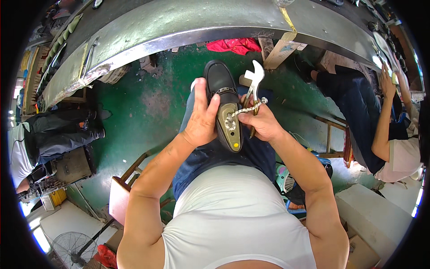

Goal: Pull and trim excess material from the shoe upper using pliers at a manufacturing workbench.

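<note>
Left hand clasping the side of a black shoe, set toe outward above the blue-trousered lap; right hand closed around silver pliers, next to a pale twisted cord lying over the shoe; beyond, red cloth beside a long grey bench, with green floor below.

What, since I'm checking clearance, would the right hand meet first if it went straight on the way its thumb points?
Most likely the black shoe, close beside the thumb of the right hand; whether they touch is unclear.
</note>
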A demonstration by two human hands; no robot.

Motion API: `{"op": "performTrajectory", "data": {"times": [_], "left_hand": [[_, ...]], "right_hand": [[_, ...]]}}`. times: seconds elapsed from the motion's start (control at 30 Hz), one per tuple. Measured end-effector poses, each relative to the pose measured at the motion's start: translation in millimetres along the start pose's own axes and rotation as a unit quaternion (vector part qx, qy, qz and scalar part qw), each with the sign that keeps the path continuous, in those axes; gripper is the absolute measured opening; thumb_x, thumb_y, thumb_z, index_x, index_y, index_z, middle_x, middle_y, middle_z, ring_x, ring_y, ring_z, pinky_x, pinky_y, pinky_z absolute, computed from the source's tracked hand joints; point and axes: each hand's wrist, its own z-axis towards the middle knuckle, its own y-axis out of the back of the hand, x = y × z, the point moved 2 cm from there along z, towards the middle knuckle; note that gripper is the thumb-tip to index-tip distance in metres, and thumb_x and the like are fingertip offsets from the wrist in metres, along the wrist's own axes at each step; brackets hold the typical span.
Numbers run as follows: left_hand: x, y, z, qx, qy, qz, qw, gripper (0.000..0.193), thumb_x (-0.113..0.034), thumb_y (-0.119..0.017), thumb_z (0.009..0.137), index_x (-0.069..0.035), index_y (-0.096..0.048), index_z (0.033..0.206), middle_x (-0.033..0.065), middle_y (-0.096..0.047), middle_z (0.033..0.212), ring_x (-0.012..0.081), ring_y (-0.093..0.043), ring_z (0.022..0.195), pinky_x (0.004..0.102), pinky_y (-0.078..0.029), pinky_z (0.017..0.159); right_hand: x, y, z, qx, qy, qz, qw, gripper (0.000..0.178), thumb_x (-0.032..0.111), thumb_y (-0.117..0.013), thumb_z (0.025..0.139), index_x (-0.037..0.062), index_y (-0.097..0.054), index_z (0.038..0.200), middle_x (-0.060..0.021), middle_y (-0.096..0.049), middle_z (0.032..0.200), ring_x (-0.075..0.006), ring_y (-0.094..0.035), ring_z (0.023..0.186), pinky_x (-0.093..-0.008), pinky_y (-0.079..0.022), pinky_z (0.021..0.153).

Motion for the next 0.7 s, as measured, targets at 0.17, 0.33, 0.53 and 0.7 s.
{"op": "performTrajectory", "data": {"times": [0.17,0.33,0.53,0.7], "left_hand": [[-16.3,25.9,14.1,0.028,0.187,-0.245,0.951,0.108,0.015,-0.053,0.070,-0.014,0.001,0.159,0.0299,-0.014,0.159,0.0424,-0.026,0.146,0.0500,-0.032,0.114],[-60.9,29.5,26.8,0.026,0.277,-0.365,0.889,0.122,-0.005,-0.073,0.081,-0.011,0.023,0.154,0.0182,-0.026,0.157,0.0322,-0.037,0.141,0.0455,-0.029,0.115],[-10.6,57.6,93.2,-0.108,0.395,-0.544,0.733,0.080,0.010,-0.065,0.077,-0.002,-0.029,0.148,0.0105,-0.057,0.128,0.0222,-0.059,0.115,0.0370,-0.048,0.098],[45.6,94.0,182.6,-0.119,0.432,-0.550,0.705,0.050,0.007,-0.065,0.080,0.000,-0.053,0.128,0.0083,-0.066,0.107,0.0200,-0.067,0.095,0.0361,-0.056,0.086]], "right_hand": [[15.8,1.6,13.3,0.042,0.108,0.014,0.993,0.063,-0.002,-0.073,0.084,0.0000,-0.042,0.138,-0.0093,-0.049,0.141,-0.0147,-0.052,0.122,-0.0330,-0.045,0.103],[30.7,-11.8,24.9,0.044,0.202,-0.128,0.970,0.050,-0.002,-0.078,0.078,0.0063,-0.046,0.116,-0.0180,-0.039,0.151,-0.0224,-0.036,0.140,-0.0405,-0.037,0.110],[114.7,-13.3,36.1,-0.006,0.231,-0.388,0.892,0.042,0.017,-0.072,0.090,0.0011,-0.052,0.123,-0.0145,-0.067,0.109,-0.0241,-0.065,0.105,-0.0348,-0.049,0.092],[214.9,45.9,47.2,-0.247,0.205,-0.622,0.714,0.042,0.027,-0.074,0.085,0.0021,-0.058,0.115,-0.0203,-0.067,0.101,-0.0360,-0.066,0.094,-0.0440,-0.052,0.083]]}}
